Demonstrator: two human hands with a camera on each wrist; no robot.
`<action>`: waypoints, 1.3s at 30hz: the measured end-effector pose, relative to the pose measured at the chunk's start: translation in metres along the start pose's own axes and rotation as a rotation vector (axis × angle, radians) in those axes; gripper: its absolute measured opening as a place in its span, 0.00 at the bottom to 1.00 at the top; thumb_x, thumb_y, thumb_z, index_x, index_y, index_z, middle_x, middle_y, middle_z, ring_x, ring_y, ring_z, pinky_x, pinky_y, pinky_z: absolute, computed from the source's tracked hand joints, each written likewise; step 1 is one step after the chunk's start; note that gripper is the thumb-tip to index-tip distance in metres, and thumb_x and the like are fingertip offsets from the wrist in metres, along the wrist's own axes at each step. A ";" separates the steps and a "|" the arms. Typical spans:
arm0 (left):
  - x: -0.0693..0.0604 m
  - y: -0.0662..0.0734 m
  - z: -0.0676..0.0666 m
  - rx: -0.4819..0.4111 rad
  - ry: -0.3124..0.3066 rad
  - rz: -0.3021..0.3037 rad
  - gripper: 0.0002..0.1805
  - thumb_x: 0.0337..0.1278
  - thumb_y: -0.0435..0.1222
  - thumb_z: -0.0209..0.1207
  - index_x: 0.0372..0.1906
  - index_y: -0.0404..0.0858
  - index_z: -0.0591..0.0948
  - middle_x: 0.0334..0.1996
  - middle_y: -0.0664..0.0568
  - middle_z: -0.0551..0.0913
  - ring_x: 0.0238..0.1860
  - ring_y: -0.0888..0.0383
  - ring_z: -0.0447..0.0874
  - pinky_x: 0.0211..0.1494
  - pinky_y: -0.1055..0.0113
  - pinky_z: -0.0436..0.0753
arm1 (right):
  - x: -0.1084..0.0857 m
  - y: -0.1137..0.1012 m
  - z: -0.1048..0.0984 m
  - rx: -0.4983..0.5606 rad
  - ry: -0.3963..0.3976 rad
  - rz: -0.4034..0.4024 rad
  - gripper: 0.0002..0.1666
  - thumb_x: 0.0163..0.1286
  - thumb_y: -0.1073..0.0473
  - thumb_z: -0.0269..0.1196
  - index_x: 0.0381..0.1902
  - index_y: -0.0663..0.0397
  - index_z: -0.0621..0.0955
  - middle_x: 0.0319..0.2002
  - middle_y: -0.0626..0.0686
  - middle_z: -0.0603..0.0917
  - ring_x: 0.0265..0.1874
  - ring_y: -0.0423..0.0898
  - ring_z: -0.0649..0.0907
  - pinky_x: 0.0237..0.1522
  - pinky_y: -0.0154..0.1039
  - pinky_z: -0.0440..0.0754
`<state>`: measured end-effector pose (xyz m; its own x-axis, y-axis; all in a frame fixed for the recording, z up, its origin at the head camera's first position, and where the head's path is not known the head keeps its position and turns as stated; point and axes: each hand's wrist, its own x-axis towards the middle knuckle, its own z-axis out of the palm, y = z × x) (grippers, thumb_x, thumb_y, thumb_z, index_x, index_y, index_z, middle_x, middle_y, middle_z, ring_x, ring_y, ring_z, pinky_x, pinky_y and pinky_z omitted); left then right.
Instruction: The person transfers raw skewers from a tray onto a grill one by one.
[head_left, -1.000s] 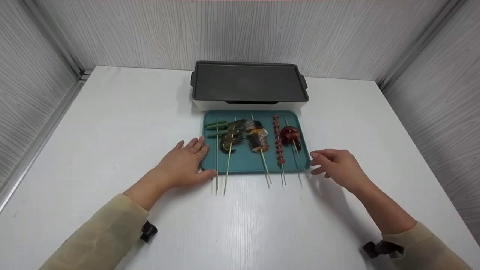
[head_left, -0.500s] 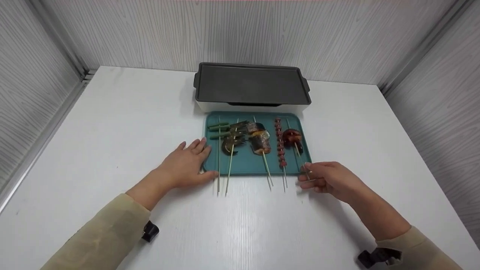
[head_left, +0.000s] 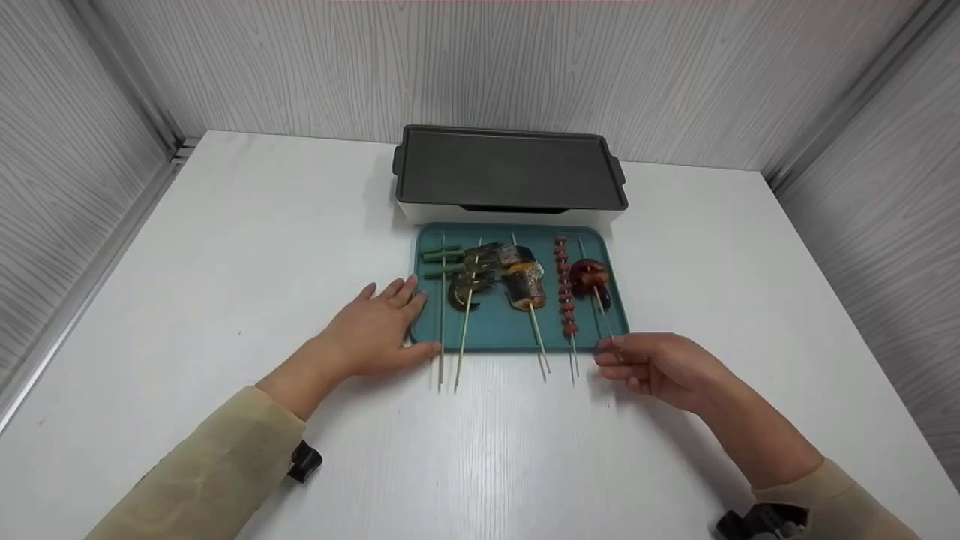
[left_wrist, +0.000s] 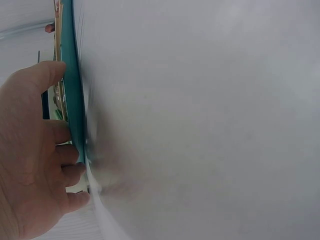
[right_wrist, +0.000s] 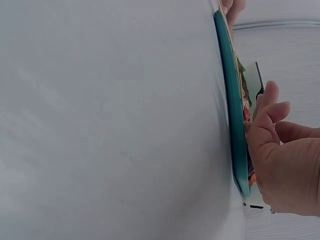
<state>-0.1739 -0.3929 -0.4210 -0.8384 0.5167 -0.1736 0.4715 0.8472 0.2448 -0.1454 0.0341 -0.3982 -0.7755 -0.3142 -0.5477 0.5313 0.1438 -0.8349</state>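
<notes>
A teal tray (head_left: 502,330) holds several food skewers. My left hand (head_left: 369,334) lies at its left edge, fingers spread and thumb on the front left corner; the left wrist view shows the fingertips (left_wrist: 75,170) against the rim. My right hand (head_left: 667,367) is at the front right corner, thumb and fingers pinching the stick end of the rightmost skewer (head_left: 591,279), which carries a glossy red-brown curled piece. That skewer still lies on the tray. To its left is a skewer of small red pieces (head_left: 564,285). In the right wrist view, fingers hide the exact grip.
Behind the tray stands a white-based grill with a dark flat plate (head_left: 510,169). The tray also carries a fish-chunk skewer (head_left: 523,289), a dark shrimp-like skewer (head_left: 471,289) and a green vegetable skewer (head_left: 442,255). Several sticks overhang the front rim.
My right hand has moved from beside the tray's right edge down and left to the rightmost skewer's stick and taken hold of it. My left hand stays at the tray's left edge.
</notes>
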 end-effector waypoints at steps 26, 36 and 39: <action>0.002 0.000 0.000 0.027 -0.009 0.006 0.52 0.74 0.67 0.49 0.83 0.31 0.59 0.84 0.35 0.51 0.84 0.39 0.49 0.82 0.37 0.51 | -0.003 0.002 0.004 0.067 0.092 -0.047 0.26 0.85 0.61 0.57 0.70 0.76 0.71 0.43 0.53 0.91 0.41 0.40 0.90 0.39 0.30 0.83; 0.001 -0.001 0.000 0.021 0.002 0.015 0.52 0.74 0.67 0.49 0.83 0.30 0.59 0.83 0.34 0.53 0.84 0.39 0.50 0.82 0.37 0.52 | -0.006 0.002 0.007 0.049 0.129 -0.077 0.27 0.84 0.60 0.58 0.71 0.77 0.72 0.44 0.54 0.91 0.41 0.40 0.89 0.39 0.30 0.82; 0.001 -0.001 0.000 0.022 0.002 0.015 0.52 0.74 0.67 0.48 0.83 0.30 0.59 0.83 0.34 0.53 0.84 0.39 0.50 0.82 0.37 0.51 | -0.010 0.000 0.008 0.037 0.134 -0.082 0.29 0.84 0.59 0.59 0.71 0.77 0.71 0.44 0.54 0.90 0.42 0.41 0.89 0.41 0.30 0.83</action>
<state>-0.1756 -0.3932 -0.4213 -0.8318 0.5289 -0.1684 0.4896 0.8420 0.2265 -0.1351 0.0298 -0.3924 -0.8539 -0.1949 -0.4826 0.4749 0.0876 -0.8756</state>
